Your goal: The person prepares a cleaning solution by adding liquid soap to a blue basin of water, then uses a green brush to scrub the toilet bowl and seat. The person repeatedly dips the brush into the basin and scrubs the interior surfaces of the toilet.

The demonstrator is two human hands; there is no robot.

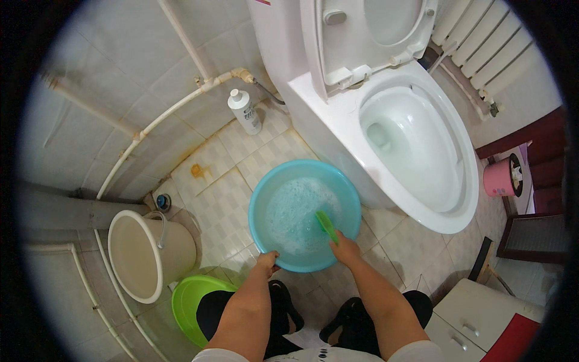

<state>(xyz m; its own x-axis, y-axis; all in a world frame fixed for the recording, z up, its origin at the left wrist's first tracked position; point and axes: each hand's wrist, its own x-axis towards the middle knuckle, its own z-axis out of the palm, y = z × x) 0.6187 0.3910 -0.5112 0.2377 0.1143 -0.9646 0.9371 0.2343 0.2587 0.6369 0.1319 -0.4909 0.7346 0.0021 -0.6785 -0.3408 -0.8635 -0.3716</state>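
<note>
A round blue plastic basin [254, 206] stands on the tiled floor before me, holding sudsy water [296, 212]. My left hand [268, 263] grips the basin's near left rim, thumb on top. In my right hand [347, 249] is the handle of a green brush [326, 225], whose head reaches over the foamy water inside the basin. Whether the brush touches the water, I cannot tell. The wrist of my right hand passes over the basin's near right rim.
Right of the basin stands a white toilet [344, 149], lid raised. Behind is a white bottle [245, 113]. On the left are a cream bucket [181, 253] and a green basin [185, 294]. A pink bin [496, 177] and a white cabinet [479, 307] stand at the right.
</note>
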